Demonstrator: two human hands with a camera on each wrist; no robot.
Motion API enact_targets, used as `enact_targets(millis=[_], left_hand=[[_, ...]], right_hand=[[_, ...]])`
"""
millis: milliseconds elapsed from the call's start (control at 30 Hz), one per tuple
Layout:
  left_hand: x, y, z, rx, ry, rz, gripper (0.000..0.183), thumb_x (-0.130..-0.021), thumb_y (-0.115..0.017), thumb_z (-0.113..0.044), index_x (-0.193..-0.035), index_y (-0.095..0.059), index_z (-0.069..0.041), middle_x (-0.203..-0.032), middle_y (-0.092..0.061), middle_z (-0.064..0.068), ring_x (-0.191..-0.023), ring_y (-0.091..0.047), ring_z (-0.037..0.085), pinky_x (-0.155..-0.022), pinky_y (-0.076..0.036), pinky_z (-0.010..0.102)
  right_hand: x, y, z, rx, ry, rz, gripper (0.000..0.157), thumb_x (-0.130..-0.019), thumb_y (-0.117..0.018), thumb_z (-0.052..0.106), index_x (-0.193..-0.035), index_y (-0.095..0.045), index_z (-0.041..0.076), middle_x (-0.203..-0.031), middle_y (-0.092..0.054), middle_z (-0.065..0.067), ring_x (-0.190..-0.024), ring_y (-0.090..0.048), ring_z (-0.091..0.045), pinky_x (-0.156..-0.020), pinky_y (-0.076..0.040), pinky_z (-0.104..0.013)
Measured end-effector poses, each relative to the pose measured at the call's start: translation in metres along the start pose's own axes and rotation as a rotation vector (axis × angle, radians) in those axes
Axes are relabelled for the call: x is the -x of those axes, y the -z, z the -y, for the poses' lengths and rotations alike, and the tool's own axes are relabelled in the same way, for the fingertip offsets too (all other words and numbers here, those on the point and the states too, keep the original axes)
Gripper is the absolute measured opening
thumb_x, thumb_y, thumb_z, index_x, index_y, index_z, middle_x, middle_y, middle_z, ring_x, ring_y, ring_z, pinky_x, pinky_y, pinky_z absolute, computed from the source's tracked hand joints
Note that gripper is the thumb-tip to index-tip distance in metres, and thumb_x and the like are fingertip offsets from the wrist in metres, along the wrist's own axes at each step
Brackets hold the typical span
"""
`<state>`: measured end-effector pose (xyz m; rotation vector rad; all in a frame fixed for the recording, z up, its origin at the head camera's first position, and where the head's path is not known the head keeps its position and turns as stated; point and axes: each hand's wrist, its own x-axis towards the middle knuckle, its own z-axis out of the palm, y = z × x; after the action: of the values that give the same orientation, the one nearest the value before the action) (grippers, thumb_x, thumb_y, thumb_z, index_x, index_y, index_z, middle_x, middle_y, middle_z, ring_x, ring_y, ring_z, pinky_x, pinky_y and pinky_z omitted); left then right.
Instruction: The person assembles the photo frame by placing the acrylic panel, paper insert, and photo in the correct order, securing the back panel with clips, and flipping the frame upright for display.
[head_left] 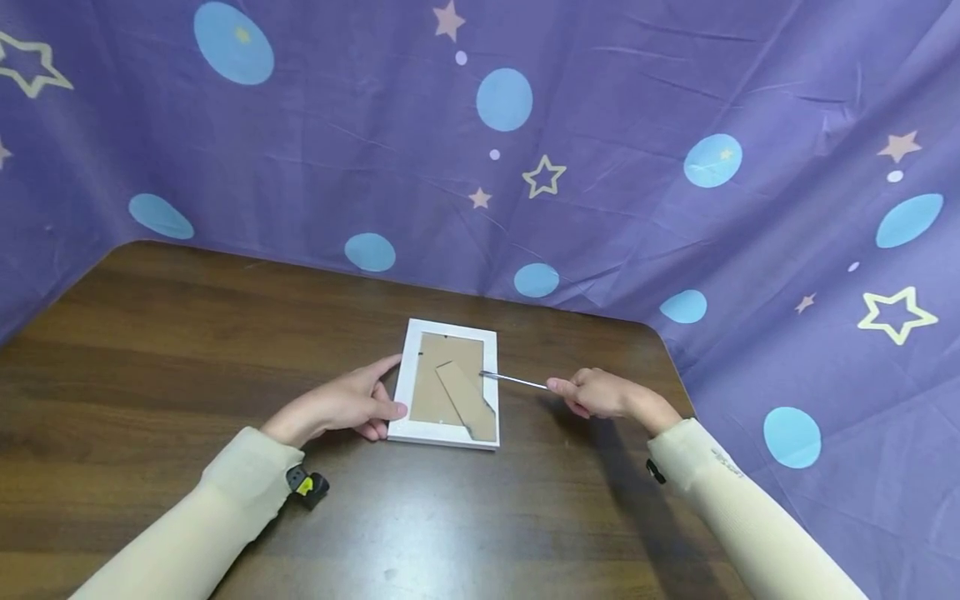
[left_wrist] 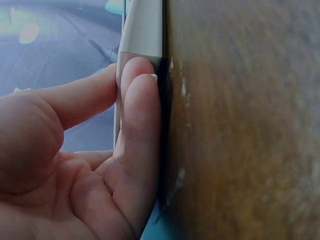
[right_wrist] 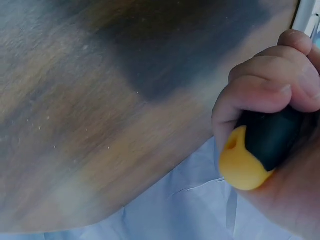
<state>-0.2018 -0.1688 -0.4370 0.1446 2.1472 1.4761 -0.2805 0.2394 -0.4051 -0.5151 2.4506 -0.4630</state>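
Note:
A white picture frame (head_left: 403,392) lies face down on the table, its brown backing board (head_left: 431,392) and slanted stand leg (head_left: 468,400) showing. My left hand (head_left: 352,402) grips the frame's lower left side, thumb on the back border. In the left wrist view, the fingers (left_wrist: 142,110) lie along the white side edge. Out to the right, my right hand (head_left: 603,392) holds a screwdriver (head_left: 517,382) whose metal shaft points left, the tip at the inner edge of the frame's right border. Its black and yellow handle (right_wrist: 245,162) is wrapped by curled fingers in the right wrist view.
The brown wooden table (head_left: 187,333) extends around the frame on every side. A purple curtain (head_left: 375,150) with stars and blue ovals hangs along the table's far edge and right side. Dark wrist gear (head_left: 307,486) sits on the left sleeve.

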Motion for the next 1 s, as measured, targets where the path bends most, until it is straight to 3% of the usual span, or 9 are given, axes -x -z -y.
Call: enact_targets(millis=[333, 600, 733, 1000], left_hand=[[0.000, 0.004, 0.002, -0.002, -0.001, 0.005, 0.098, -0.100, -0.074, -0.010, -0.170, -0.005, -0.003, -0.092, -0.064, 0.017, -0.069, -0.068, 0.021, -0.065, -0.065, 0.034], [-0.002, 0.003, 0.002, -0.003, -0.007, 0.015, 0.098, -0.101, -0.074, -0.011, -0.170, -0.005, -0.004, -0.091, -0.064, 0.016, -0.069, -0.067, 0.021, -0.065, -0.064, 0.034], [-0.002, 0.001, 0.002, 0.000, -0.013, 0.015, 0.098, -0.101, -0.074, -0.011, -0.170, -0.005, -0.004, -0.091, -0.064, 0.016, -0.069, -0.068, 0.021, -0.065, -0.064, 0.034], [0.000, 0.001, 0.002, -0.007, -0.013, 0.006, 0.097, -0.101, -0.074, -0.012, -0.170, -0.007, -0.003, -0.091, -0.064, 0.016, -0.069, -0.068, 0.021, -0.064, -0.064, 0.034]], right_hand=[[-0.003, 0.008, 0.013, 0.078, -0.003, 0.011, 0.072, -0.114, -0.039, 0.052, -0.054, -0.052, 0.015, -0.051, -0.045, 0.004, -0.049, -0.040, -0.012, -0.058, -0.044, -0.031], [-0.004, 0.011, 0.019, 0.099, -0.009, 0.023, 0.073, -0.113, -0.039, 0.054, -0.053, -0.051, 0.015, -0.052, -0.046, 0.004, -0.052, -0.042, -0.013, -0.074, -0.049, -0.031], [-0.003, 0.012, 0.020, 0.127, -0.019, 0.019, 0.072, -0.114, -0.039, 0.054, -0.055, -0.053, 0.015, -0.054, -0.048, 0.004, -0.054, -0.044, -0.013, -0.072, -0.049, -0.032], [-0.002, 0.022, 0.022, 0.305, -0.048, -0.113, 0.072, -0.110, -0.037, 0.063, -0.065, -0.064, 0.014, -0.063, -0.059, 0.004, -0.065, -0.057, -0.014, -0.074, -0.051, -0.036]])
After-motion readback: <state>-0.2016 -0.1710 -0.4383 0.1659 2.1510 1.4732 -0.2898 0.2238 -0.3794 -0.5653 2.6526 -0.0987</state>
